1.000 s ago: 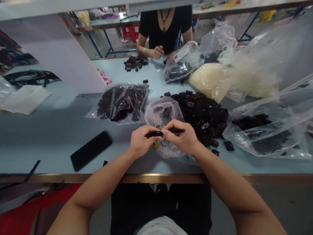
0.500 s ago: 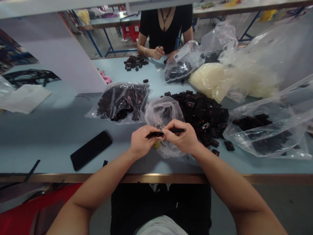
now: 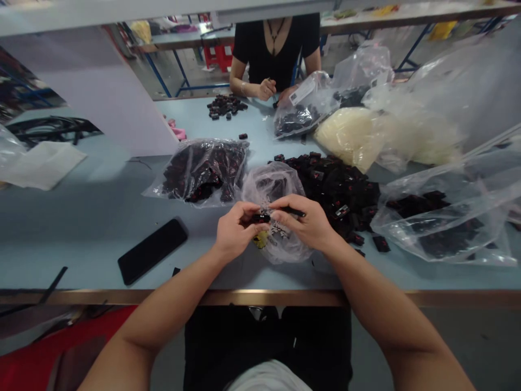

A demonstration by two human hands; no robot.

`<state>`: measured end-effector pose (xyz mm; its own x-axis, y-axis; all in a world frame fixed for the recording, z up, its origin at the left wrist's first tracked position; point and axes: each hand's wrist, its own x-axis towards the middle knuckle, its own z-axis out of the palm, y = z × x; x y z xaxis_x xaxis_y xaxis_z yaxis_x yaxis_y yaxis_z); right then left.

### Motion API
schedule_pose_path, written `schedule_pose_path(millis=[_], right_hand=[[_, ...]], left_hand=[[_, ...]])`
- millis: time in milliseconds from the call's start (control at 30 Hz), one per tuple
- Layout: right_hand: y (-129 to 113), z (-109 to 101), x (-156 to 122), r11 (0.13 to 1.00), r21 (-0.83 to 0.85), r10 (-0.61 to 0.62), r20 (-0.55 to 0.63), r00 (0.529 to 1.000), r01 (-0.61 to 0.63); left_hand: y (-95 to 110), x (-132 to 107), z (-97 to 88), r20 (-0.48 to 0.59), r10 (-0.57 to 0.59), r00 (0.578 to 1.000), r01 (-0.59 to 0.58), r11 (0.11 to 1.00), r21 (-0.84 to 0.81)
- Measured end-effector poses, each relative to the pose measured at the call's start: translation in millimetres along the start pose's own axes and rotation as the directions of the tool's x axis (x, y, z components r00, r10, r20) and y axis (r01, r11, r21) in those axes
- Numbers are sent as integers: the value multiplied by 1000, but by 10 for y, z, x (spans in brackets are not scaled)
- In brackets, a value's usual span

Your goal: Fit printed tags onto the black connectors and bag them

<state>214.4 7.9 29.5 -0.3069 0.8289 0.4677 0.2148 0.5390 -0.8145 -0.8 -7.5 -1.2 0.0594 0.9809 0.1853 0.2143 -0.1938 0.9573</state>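
Observation:
My left hand (image 3: 235, 229) pinches a small black plastic part (image 3: 260, 218) between thumb and fingers, above an open clear plastic bag (image 3: 280, 250). Close beside it, my right hand (image 3: 307, 221) is closed on a slim black tool (image 3: 295, 211), whose back end sticks out to the right. The working end of this tool is too small to make out. Small pale pieces (image 3: 280, 231) show in the open bag, with a yellow patch (image 3: 260, 239) under my left fingers. A heap of black parts with red marks (image 3: 342, 187) lies right of the bag.
A filled bag of black parts (image 3: 203, 171) lies to the left, a black phone (image 3: 152, 251) nearer me. More clear bags (image 3: 448, 228) stand at the right, some with cream-coloured contents (image 3: 350, 133). Across the table a co-worker's hand (image 3: 267, 88) works near a small pile (image 3: 226, 106).
My hands have drawn slightly apart at the fingertips. The black part in my left hand has turned to show more of its face, and the right-hand tool has tilted.

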Motion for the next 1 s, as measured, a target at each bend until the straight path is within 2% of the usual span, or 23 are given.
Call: schedule_pose_path(millis=[133,233,300,367,467,567,733,867,1000], right_hand=[[49,30,-7,993,-94,-57,147,987,71],[28,12,5,980,-156,-97,169,981,124],[24,-63,29,964,-222,-130,69,989,143],[55,-202,62,932,-346,-156,-121,980,106],[186,-485,107,817,-569,-167,-390,906,-95],[380,-739,129,727,-628,-144,-536,832,-278],[625,-935,131,695,-586,-78,-639,766,-418],[663,-962,133,687,-555,-64,-689,722,-469],[595,-902,135,699,-583,-98,-652,752,-414]], left_hand=[[-24,1,-12,-20,-17,1000,17,999,39],[-37,-1,-10,5,-36,999,35,999,5],[-35,7,-7,19,-44,999,45,996,-74],[-21,28,-12,-20,-40,999,37,992,-117],[19,80,-34,-144,-19,989,7,996,-84],[61,133,-63,-214,21,977,-29,999,-34],[51,183,-115,-271,93,958,-66,992,110],[3,228,-201,-313,140,939,-55,963,265],[-1,340,-347,-348,195,917,-11,885,466]])
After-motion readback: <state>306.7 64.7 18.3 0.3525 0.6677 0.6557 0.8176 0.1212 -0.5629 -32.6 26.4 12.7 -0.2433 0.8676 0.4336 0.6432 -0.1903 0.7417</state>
